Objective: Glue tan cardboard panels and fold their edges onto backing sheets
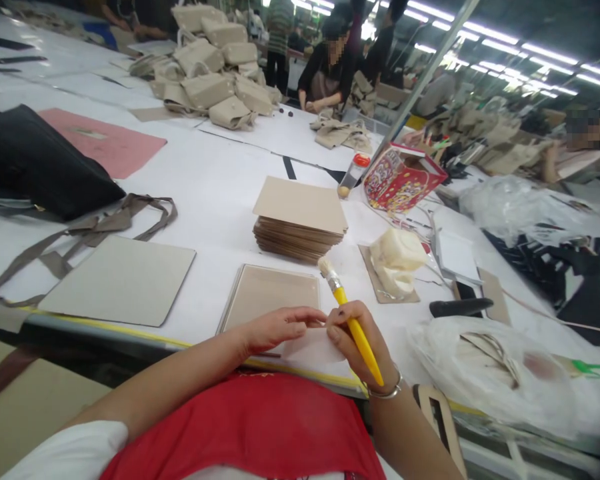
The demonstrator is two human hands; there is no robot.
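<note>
My right hand [355, 337] is closed around a brush [357, 333] with a yellow handle and pale bristles pointing up and away. Its fingertips also meet the top edge of a thin whitish sheet [314, 348] at the table's front edge. My left hand [283, 330] reaches in from the left, fingers stretched and thumb apart, close to the right fingertips. Whether it touches the sheet I cannot tell. Just beyond lies a beige panel [275, 290] on a slightly larger board. Behind that stands a stack of beige panels [300, 207].
A cut-open pale plastic container [397, 257] stands right on a board. A grey-beige panel [125, 280], straps [105, 223] and a black bag [45, 160] lie left. Right are a red box [403, 177] and a plastic bag [495, 380]. Co-workers and piled beige bags [215, 60] are behind.
</note>
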